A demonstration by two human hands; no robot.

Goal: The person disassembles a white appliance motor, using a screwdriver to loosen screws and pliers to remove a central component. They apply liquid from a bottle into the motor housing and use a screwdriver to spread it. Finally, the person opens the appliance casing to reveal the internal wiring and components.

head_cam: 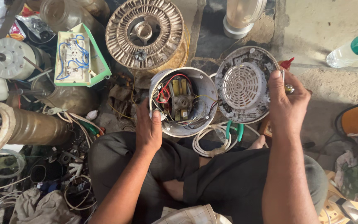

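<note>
The left hand [148, 130] grips the rim of an opened round motor housing [183, 101], its red and yellow wires showing, held above the person's crossed legs. The right hand [286, 103] grasps the edge of the round base cover [243, 85], tilted up just beside the housing, along with a red-handled screwdriver [286, 64]. White cord [206, 143] and green pliers [233, 130] lie beneath.
</note>
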